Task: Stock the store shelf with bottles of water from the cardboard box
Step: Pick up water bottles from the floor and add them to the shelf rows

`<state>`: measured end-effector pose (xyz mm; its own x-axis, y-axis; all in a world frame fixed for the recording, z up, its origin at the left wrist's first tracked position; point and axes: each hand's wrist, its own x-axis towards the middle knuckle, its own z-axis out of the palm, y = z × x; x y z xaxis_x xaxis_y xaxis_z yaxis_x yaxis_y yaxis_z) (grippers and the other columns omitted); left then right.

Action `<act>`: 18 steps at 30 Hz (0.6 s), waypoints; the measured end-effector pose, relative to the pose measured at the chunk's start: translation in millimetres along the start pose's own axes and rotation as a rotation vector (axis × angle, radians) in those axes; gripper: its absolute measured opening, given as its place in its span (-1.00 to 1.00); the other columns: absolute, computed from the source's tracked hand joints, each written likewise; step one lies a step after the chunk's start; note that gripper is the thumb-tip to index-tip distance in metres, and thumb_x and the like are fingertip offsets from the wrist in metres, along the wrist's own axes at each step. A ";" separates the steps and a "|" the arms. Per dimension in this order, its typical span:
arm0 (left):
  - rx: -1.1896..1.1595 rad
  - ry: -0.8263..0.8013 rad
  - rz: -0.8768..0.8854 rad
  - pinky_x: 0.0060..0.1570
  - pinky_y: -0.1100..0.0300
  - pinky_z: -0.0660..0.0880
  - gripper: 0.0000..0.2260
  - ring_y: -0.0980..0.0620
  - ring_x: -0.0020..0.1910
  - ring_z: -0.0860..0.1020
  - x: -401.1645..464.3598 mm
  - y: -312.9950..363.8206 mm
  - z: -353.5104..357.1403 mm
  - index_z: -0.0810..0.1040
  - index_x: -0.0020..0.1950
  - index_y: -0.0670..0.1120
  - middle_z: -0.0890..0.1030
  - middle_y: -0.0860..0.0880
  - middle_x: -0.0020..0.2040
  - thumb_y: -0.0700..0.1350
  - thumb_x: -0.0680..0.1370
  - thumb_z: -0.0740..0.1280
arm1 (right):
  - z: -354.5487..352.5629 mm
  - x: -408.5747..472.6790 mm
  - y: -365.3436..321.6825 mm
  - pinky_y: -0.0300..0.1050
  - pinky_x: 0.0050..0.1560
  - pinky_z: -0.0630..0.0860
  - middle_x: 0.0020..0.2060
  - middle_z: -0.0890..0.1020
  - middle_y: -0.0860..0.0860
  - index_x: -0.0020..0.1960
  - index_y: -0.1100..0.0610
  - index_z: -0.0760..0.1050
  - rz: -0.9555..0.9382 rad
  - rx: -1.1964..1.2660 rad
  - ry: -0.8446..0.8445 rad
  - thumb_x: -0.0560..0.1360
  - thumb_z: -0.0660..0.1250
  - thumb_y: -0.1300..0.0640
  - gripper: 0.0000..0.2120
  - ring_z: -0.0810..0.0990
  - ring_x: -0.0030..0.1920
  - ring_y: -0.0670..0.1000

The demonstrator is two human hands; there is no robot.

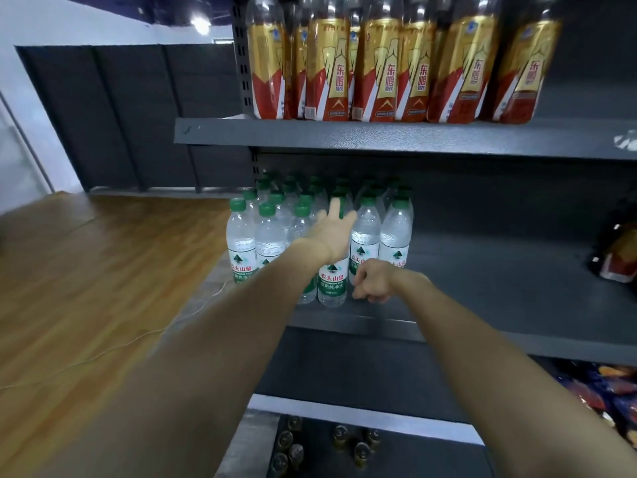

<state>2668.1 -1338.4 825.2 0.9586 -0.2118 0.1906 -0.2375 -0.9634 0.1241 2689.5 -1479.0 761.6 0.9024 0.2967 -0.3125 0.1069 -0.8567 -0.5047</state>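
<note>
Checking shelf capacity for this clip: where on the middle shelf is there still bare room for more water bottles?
Bare room: the middle shelf from the water bottles rightward to the dark packet at the frame edge. Crowded: the left end, packed rows deep, where the left hand and right hand work.
</note>
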 end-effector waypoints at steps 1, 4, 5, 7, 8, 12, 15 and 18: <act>0.024 0.001 0.015 0.02 -0.02 0.46 -0.42 -0.24 0.39 0.18 -2.9 0.1 2.4 0.24 0.40 -0.04 -0.11 -0.11 0.54 -0.45 0.46 0.25 | 3.5 -4.2 1.2 -0.08 -0.23 0.61 -0.15 0.68 0.15 0.02 0.21 0.54 0.018 0.005 0.008 0.43 0.45 0.16 -0.79 0.62 -0.25 0.06; 0.047 0.040 0.078 0.05 0.06 0.48 -0.42 -0.20 0.44 0.12 -15.7 -0.4 7.7 0.29 0.44 -0.09 -0.31 -0.07 0.57 -0.44 0.45 0.24 | 16.7 -17.0 7.8 -0.03 -0.22 0.63 -0.24 0.70 0.14 -0.08 0.19 0.57 0.064 0.028 0.055 0.40 0.44 0.19 -0.87 0.63 -0.31 0.05; 0.034 0.062 0.105 0.11 0.04 0.48 -0.51 -0.19 0.44 0.13 -21.1 -1.2 9.3 0.38 0.34 -0.11 -0.32 -0.06 0.57 -0.43 0.45 0.25 | 21.7 -22.1 10.7 -0.05 -0.23 0.61 -0.29 0.68 0.12 -0.12 0.17 0.56 0.079 0.050 0.075 0.39 0.43 0.22 -0.91 0.61 -0.33 0.05; 0.021 0.113 0.169 0.26 -0.04 0.43 -0.68 -0.19 0.42 0.19 -32.4 -5.2 14.2 0.48 0.13 -0.14 -0.25 -0.05 0.58 -0.42 0.44 0.27 | 31.5 -33.4 16.3 -0.09 -0.23 0.58 -0.31 0.66 0.12 -0.10 0.19 0.59 0.118 0.057 0.088 0.39 0.41 0.25 -0.91 0.60 -0.34 0.05; 0.018 0.136 0.212 0.29 -0.05 0.41 -0.72 -0.16 0.38 0.26 -38.2 -8.0 18.2 0.50 0.08 -0.14 -0.16 -0.06 0.59 -0.41 0.45 0.27 | 36.5 -40.1 17.8 -0.09 -0.22 0.59 -0.30 0.67 0.13 -0.07 0.22 0.60 0.142 0.044 0.079 0.39 0.40 0.24 -0.88 0.60 -0.33 0.06; 0.039 0.107 0.390 0.29 0.00 0.34 -0.70 -0.13 0.27 0.40 -61.3 -14.0 36.9 0.49 0.25 -0.15 0.39 -0.14 0.34 -0.29 0.54 0.20 | 56.1 -65.9 22.0 -0.07 -0.22 0.62 -0.33 0.68 0.12 -0.03 0.23 0.63 0.235 0.046 0.065 0.38 0.35 0.24 -0.81 0.63 -0.31 0.09; 0.034 0.028 0.466 0.16 0.03 0.33 -0.75 -0.14 0.18 0.45 -78.8 -10.4 61.0 0.47 0.21 -0.13 0.51 -0.13 0.13 -0.23 0.55 0.19 | 75.1 -84.3 30.4 -0.03 -0.16 0.64 -0.22 0.71 0.18 -0.01 0.27 0.62 0.298 0.080 0.040 0.40 0.33 0.24 -0.80 0.68 -0.21 0.16; -0.012 -0.069 0.520 0.05 0.04 0.34 -0.80 -0.16 0.15 0.47 -93.2 1.0 91.5 0.47 0.17 -0.11 0.55 -0.12 0.11 -0.20 0.57 0.18 | 94.8 -105.7 42.3 -0.05 -0.17 0.64 -0.24 0.69 0.17 -0.09 0.23 0.60 0.372 0.092 0.032 0.42 0.34 0.24 -0.90 0.68 -0.22 0.11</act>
<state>2592.9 -1334.6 718.4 0.7213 -0.6725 0.1658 -0.6863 -0.7261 0.0409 2559.1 -1506.6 697.0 0.8851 -0.0415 -0.4635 -0.2667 -0.8614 -0.4322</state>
